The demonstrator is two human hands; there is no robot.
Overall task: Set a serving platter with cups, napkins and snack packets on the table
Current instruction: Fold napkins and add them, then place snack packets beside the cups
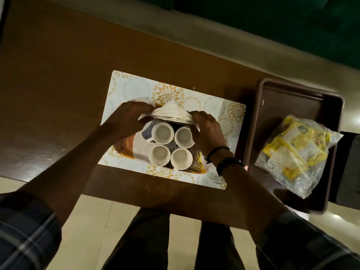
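Several white cups [162,132] stand close together on a patterned platter [124,147] with gold fan designs. The platter rests on a floral placemat [136,86]. Just beyond the cups, a stack of white napkins [171,113] is held above the platter's far side. My left hand [126,118] grips the stack's left end and my right hand [209,133] grips its right end. A clear bag of yellow snack packets [296,151] lies in a brown tray [257,121] to the right.
The brown wooden table [58,84] stretches left and away from the placemat. The brown tray overhangs the table's right end. Pale floor tiles [109,221] and my legs show below the near edge. A dark surface lies at the far top right.
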